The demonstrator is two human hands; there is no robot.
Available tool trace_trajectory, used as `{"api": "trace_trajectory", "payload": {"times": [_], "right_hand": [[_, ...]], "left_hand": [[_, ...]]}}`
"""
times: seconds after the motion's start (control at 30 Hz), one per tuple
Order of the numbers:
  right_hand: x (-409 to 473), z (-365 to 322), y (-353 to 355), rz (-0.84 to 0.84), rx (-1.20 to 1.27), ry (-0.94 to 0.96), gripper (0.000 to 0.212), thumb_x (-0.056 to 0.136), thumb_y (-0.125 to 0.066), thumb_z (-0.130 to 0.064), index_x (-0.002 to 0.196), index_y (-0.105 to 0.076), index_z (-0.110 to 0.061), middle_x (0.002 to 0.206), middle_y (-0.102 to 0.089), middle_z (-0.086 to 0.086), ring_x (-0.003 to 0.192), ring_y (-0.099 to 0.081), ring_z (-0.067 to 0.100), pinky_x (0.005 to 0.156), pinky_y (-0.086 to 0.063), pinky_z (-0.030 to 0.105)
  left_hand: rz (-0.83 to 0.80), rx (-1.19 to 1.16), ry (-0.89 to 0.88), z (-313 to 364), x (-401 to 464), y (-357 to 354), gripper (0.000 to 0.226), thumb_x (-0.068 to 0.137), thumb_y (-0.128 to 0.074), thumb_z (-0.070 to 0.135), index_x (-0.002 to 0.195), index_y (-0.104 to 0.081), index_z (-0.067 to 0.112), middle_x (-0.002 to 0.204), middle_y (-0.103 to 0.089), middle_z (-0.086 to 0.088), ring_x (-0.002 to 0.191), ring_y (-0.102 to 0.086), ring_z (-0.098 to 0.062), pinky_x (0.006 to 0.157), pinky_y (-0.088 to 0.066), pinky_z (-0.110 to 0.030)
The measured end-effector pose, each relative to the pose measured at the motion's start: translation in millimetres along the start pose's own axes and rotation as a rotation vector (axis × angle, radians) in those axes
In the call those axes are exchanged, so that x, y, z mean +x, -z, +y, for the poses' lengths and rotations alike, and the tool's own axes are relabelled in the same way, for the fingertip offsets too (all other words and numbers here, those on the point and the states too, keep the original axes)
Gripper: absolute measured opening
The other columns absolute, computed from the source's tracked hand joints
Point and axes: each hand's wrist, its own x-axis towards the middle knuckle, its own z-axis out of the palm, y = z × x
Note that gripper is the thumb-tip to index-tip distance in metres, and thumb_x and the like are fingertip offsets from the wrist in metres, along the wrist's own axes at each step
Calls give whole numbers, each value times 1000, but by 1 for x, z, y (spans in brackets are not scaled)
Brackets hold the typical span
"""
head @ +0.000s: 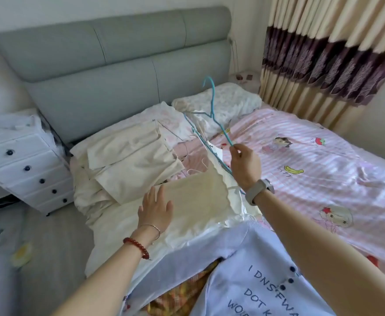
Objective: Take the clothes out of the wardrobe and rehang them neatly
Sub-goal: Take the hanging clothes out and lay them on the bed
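Right hand [244, 163] pinches the blue hanger [212, 110], lifting it clear — left hand [156, 209], fingers relaxed, flattens the cream garment [198, 192] for hanging.

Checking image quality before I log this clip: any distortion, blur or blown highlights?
Head view: wide-angle bending bows the headboard and tilts the curtain; corners are soft; daylight slightly washes out the pink sheet; the blue hanger and both hands stay fairly sharp.
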Motion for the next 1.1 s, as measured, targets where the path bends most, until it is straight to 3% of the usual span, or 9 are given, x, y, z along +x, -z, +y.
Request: {"api": "trace_trajectory", "payload": {"times": [0.1, 0.23, 0.4, 0.5, 0.57, 0.63, 0.7, 0.87, 1.1], "right_hand": [[-28, 24, -46, -211, 91, -1, 19, 90, -51, -15, 84, -65, -4, 65, -54, 10, 65, -47, 25, 61, -33, 33], [-33, 69, -75, -300, 223, -167, 21, 90, -53, -14, 87, -66, 3, 67, -60, 17, 64, -50, 28, 62, -41, 33], [-6, 164, -99, -210, 100, -349, 21, 92, -48, -16, 89, -65, -4, 63, -55, 4, 64, -50, 21, 63, -39, 33], [11, 215, -111, -141, -9, -391, 37, 91, -42, -4, 55, -41, -11, 49, -36, 1, 46, -31, 16, 50, -24, 28], [20, 240, -115, -112, -86, -409, 40, 89, -39, 1, 52, -32, -13, 52, -37, 4, 47, -29, 16, 47, -18, 28], [28, 263, -119, -91, -146, -399, 28, 88, -42, -2, 61, -50, -9, 65, -48, 8, 58, -42, 23, 53, -27, 29], [31, 280, -126, -91, -196, -383, 18, 88, -48, -7, 94, -64, -4, 88, -59, 16, 81, -54, 31, 70, -39, 33], [20, 289, -135, -127, -317, -320, 29, 91, -49, -18, 118, -54, -9, 118, -52, 20, 112, -47, 37, 98, -35, 46], [-15, 232, -124, -186, -371, -23, 50, 89, -33, -26, 134, -41, -7, 138, -41, 19, 128, -35, 39, 105, -25, 50]], "left_hand": [[-39, 15, 91, -21, 11, -28, 58, 98, -33, 29, 148, -5, 18, 156, 0, -8, 142, -4, -27, 113, -17, -44], [-53, 56, 85, -32, 35, -55, 61, 97, -35, 32, 148, -3, 20, 156, 4, -6, 142, -2, -26, 113, -18, -42], [-130, 232, -133, -15, 73, -109, 60, 97, -32, 37, 148, 1, 30, 156, 13, 0, 143, 10, -27, 114, -11, -47], [-205, 306, -282, 9, 99, -149, 56, 98, -26, 40, 147, 0, 34, 155, 16, 4, 142, 17, -23, 113, -2, -51], [-241, 358, -350, 21, 112, -177, 55, 98, -24, 43, 147, 0, 36, 156, 14, 4, 141, 18, -23, 112, 2, -53], [-277, 378, -368, 25, 121, -205, 54, 97, -22, 45, 146, 0, 37, 156, 15, 4, 141, 20, -24, 111, 8, -53], [-299, 391, -354, 21, 125, -225, 54, 97, -21, 47, 146, -2, 39, 156, 15, 3, 141, 20, -24, 110, 11, -53], [-352, 391, -322, 13, 127, -235, 53, 97, -21, 48, 146, -3, 39, 156, 12, 4, 141, 18, -24, 111, 10, -54], [-96, 279, -334, -4, 95, -175, 50, 97, -35, 31, 146, -22, 28, 157, -5, -1, 144, 3, -24, 112, -2, -53]]}}
